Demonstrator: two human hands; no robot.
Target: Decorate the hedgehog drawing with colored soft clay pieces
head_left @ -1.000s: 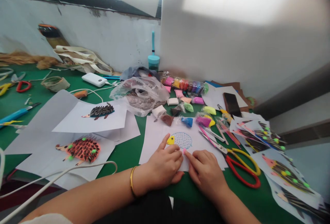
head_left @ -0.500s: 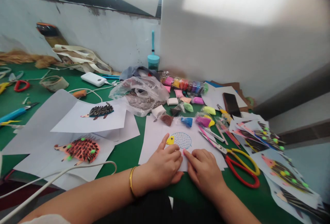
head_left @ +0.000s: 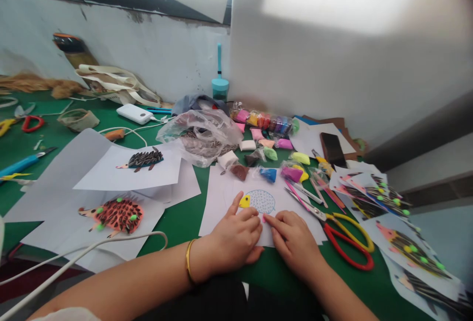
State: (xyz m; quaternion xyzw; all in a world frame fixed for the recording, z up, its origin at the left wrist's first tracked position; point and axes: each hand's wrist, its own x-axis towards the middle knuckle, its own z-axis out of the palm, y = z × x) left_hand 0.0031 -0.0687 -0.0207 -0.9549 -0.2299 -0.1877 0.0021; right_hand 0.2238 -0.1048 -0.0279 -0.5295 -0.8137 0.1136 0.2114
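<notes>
White paper lies before me with a hedgehog drawing: a yellow clay head with a dark eye, and a blue outlined body filled with small marks. My left hand rests on the paper's lower part, index finger raised beside the head, the other fingers curled; whether they hold anything is hidden. The index fingertip of my right hand touches a small pink clay piece just below the body. Its other fingers are bent.
Scissors with red and yellow handles lie right of the paper. Clay packets and a plastic bag sit behind it. Finished hedgehog pictures lie left, more at right. A white cable crosses the left side.
My right hand has shifted very slightly, its fingertip still at the pink piece. My left hand keeps the same pose.
</notes>
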